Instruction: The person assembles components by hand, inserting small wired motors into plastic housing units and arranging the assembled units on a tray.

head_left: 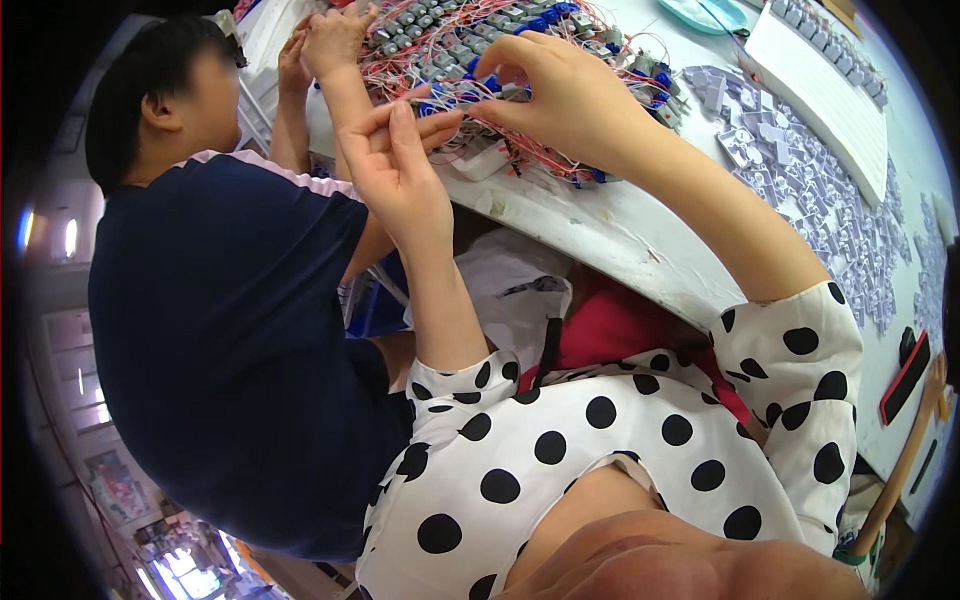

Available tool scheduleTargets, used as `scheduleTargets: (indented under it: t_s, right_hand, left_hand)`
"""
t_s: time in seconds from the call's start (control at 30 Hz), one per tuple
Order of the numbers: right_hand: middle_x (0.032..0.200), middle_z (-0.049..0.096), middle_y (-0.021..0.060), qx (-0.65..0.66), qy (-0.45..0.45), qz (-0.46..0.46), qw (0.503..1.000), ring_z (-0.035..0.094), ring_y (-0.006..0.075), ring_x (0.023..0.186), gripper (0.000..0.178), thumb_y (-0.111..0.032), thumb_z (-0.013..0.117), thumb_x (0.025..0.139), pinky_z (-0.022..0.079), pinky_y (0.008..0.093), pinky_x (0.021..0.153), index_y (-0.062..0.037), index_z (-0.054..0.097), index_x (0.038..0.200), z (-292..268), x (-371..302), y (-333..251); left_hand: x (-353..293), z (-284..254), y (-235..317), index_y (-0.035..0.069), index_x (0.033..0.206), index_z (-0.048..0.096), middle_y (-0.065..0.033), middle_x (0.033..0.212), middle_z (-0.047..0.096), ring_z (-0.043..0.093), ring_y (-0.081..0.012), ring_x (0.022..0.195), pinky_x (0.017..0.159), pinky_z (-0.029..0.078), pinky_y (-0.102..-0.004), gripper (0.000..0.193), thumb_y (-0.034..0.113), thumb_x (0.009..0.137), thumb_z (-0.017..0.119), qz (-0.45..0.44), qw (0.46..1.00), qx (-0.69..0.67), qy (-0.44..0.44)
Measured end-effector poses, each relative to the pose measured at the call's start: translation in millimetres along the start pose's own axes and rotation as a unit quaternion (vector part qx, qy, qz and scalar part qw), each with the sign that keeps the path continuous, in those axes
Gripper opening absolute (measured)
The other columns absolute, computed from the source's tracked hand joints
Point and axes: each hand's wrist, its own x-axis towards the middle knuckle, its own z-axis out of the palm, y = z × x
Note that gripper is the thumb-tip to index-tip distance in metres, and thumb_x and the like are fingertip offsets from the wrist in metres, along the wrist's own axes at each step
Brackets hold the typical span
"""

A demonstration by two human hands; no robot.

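Observation:
Both my hands are raised over the near edge of a pile of small grey motor-like parts [462, 48] with red and white wires and blue pieces. My left hand [405, 185] is palm up at the pile's near left, fingers stretched out and the thumb upright. I see nothing held in it, though small parts lie right behind its fingertips. My right hand [555, 95] arches over the pile from the right. A gap shows between its thumb and curved fingers, with wires behind them. A white block-like part [480, 160] lies at the table edge between my hands.
Close on my left sits a co-worker [220, 330] in a dark top, hands at the pile's far left. Many loose pale plastic parts [800, 170] spread over the white table [600, 225] to the right, beside a white tray [830, 110]. A turquoise dish [705, 14] stands behind.

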Motion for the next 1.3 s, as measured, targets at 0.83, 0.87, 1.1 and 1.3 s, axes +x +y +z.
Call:
scheduleTargets:
  t_s: [0.83,0.87,1.1,1.3]
  right_hand:
    - [0.091,0.064,0.0047,-0.061,-0.006,-0.05,0.997,0.06,0.0255,0.088,0.011,-0.017,0.075,0.082,0.05,0.039,0.078,-0.0102,0.07,0.089,6.3,-32.3,-17.8]
    - [0.091,0.064,0.0055,-0.027,-0.02,-0.009,0.999,0.061,0.0254,0.088,0.012,-0.018,0.075,0.083,0.051,0.0383,0.077,-0.0095,0.07,0.09,4.1,-31.3,-18.8]
    - [0.087,0.066,0.0072,0.039,-0.033,0.068,0.996,0.065,0.0268,0.089,0.014,-0.022,0.074,0.082,0.053,0.0394,0.078,-0.0112,0.073,0.092,1.2,-34.1,-18.4]
    - [0.088,0.066,0.0073,0.049,-0.008,0.063,0.997,0.065,0.0266,0.089,0.015,-0.02,0.074,0.083,0.053,0.0394,0.075,-0.011,0.073,0.094,-5.3,-32.1,-16.7]
  left_hand:
    - [-41.3,-22.7,17.8,0.001,0.109,0.072,-0.0045,0.096,0.056,0.057,-0.0097,0.077,0.067,0.049,-0.0253,0.019,0.004,0.09,0.073,-0.022,0.96,0.278,-0.01]
    - [-41.2,-20.5,20.5,0.002,0.107,0.073,-0.0055,0.095,0.057,0.057,-0.0122,0.077,0.067,0.05,-0.0276,0.017,0.005,0.09,0.073,-0.024,0.948,0.316,-0.024]
    - [-31.7,-24.4,15.1,0.002,0.097,0.076,-0.0078,0.088,0.06,0.058,-0.0196,0.078,0.07,0.047,-0.0324,0.011,0.01,0.09,0.075,0.052,0.91,0.41,0.033]
    - [-20.0,-18.8,9.0,0.002,0.1,0.073,-0.0094,0.09,0.058,0.06,-0.0235,0.079,0.069,0.049,-0.0357,0.01,0.009,0.092,0.073,0.121,0.906,0.398,0.076]
